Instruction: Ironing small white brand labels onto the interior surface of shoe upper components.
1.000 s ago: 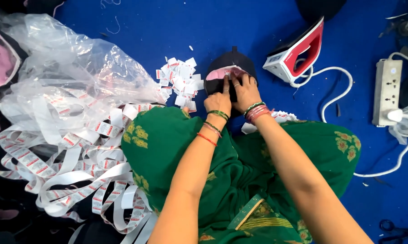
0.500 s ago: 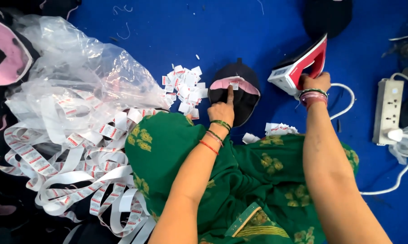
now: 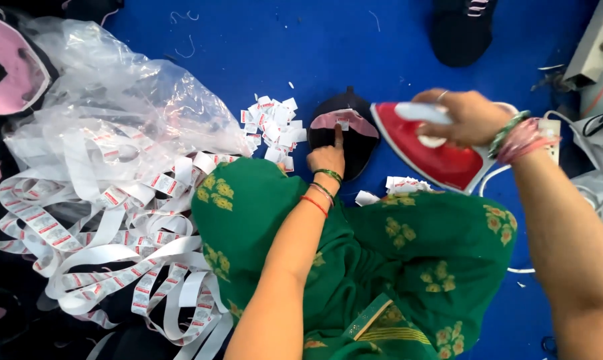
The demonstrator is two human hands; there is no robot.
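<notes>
A black cap [image 3: 355,143] with a pink inner band lies on the blue surface [image 3: 301,53] in front of my knees. My left hand [image 3: 328,157] rests on it, index finger pressing a small white label [image 3: 343,123] onto the pink band. My right hand [image 3: 458,117] grips the white handle of a red and white clothes iron [image 3: 435,150], held just right of the cap and tilted. A pile of cut white labels [image 3: 271,130] lies left of the cap.
A crumpled clear plastic bag [image 3: 115,107] and long tangled strips of white label tape [image 3: 101,233] fill the left side. Another black cap [image 3: 465,30] lies at the top. A few loose labels [image 3: 401,185] sit by my green-clad knee; cords trail at the right edge.
My right hand left the cap, reached right, took the iron by its handle and has lifted it toward the cap. My left hand stayed on the cap, one finger now on the label.
</notes>
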